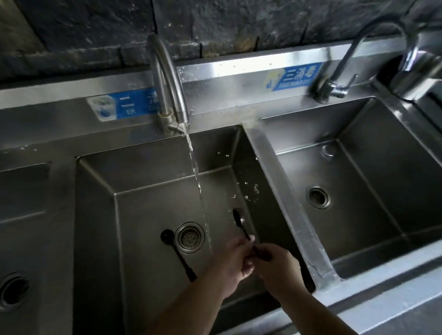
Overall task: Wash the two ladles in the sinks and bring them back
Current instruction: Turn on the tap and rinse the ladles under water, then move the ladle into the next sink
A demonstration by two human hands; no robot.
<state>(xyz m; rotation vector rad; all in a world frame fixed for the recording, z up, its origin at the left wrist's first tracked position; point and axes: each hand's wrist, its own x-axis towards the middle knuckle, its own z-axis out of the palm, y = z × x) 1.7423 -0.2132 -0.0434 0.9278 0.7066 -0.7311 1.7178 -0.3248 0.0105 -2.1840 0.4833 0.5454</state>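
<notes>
The middle sink (145, 180) is a steel basin with a strainer drain (189, 237) in its floor. A faucet (166, 83) at its rear runs a stream of water (198, 185) into it. One black ladle (178, 255) lies flat on the basin floor, bowl just beside the drain. The second ladle (240, 223) is held above the floor, bowl pointing away. The right hand (275, 267) is closed around its handle; the left hand (236, 263) pinches the shaft (droplets scatter nearby). The right sink (375, 152) holds only its drain (317, 197).
</notes>
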